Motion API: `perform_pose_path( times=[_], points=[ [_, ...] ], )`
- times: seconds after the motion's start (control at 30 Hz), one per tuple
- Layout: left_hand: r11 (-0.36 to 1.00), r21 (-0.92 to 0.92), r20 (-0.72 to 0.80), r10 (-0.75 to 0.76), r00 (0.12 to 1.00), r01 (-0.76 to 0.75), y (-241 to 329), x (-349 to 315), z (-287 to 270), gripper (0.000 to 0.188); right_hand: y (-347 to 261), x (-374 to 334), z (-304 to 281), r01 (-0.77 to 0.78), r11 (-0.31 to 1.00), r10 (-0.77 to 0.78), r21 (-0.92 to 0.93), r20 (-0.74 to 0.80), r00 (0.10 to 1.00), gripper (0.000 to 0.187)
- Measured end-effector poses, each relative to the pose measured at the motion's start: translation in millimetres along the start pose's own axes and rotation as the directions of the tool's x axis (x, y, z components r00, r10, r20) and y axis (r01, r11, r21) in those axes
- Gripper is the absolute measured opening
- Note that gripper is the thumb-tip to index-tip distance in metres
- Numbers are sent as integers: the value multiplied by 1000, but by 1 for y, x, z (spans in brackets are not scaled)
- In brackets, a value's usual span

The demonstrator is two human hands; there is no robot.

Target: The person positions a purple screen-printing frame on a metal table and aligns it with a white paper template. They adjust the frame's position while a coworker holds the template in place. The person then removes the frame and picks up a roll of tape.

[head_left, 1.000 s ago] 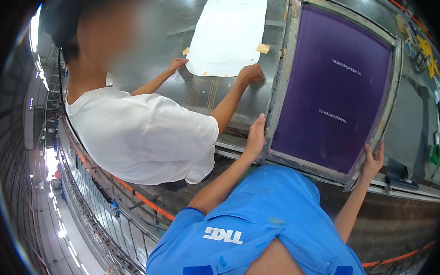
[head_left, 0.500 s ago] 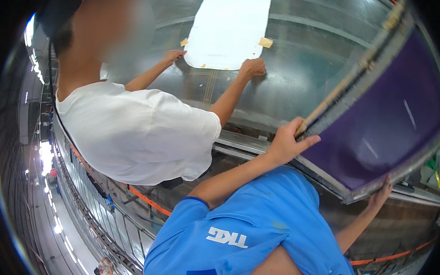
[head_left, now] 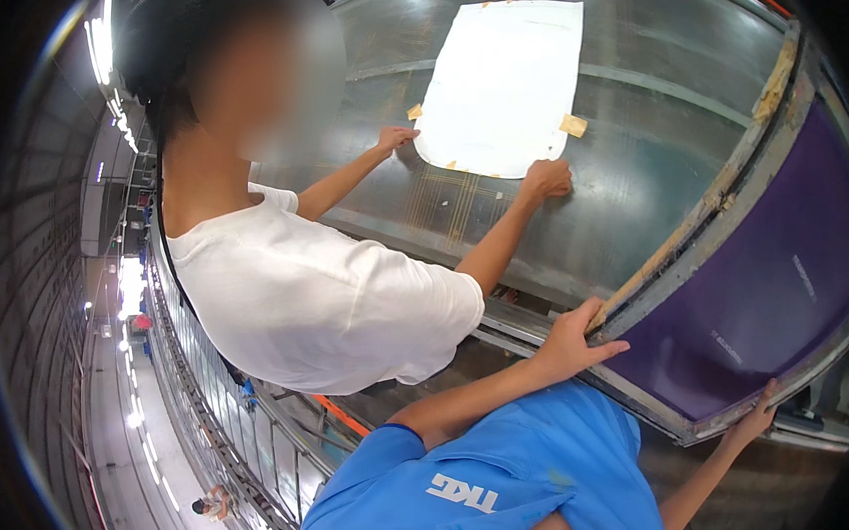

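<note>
Both hands on the tilted purple screen frame (head_left: 755,289), over the table's right edge.
Left hand (head_left: 573,343) wraps the frame's lower corner; right hand (head_left: 754,421) apparently curls around its bottom edge, partly hidden.

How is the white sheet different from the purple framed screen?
The white sheet lies flat on the metal table, taped at its edges; the purple framed screen is tilted up, held by the left hand and right hand. The sheet is bare; the screen has a frame. Both are rectangular.
</note>
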State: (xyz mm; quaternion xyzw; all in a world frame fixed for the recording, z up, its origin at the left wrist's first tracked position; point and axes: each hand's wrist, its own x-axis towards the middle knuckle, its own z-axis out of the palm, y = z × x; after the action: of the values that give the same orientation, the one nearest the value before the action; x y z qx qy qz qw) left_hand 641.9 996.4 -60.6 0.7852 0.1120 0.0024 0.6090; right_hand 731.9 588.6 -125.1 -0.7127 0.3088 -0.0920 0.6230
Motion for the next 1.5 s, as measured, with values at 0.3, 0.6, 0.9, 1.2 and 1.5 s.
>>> perform_pose_path(
  times=[0.3,0.6,0.9,1.2,1.5],
  points=[
    [998,-58,-70,-43,997,39,-9,3,11,36,-8,15,8,-11,999,14,-42,53,998,67],
    [991,-78,-76,-110,991,104,-12,14,7,36,1,32,18,-1,999,4,-35,85,996,63],
    [987,-109,-46,-119,992,114,-18,21,8,36,-7,18,26,-39,997,42,-73,39,998,66],
    [992,-43,-56,-121,991,119,-19,25,6,37,-8,16,30,-47,996,49,-80,26,998,72],
    [995,-47,-68,-86,994,83,-18,25,4,37,-14,10,32,-27,999,29,-40,45,999,70]
  ],
)
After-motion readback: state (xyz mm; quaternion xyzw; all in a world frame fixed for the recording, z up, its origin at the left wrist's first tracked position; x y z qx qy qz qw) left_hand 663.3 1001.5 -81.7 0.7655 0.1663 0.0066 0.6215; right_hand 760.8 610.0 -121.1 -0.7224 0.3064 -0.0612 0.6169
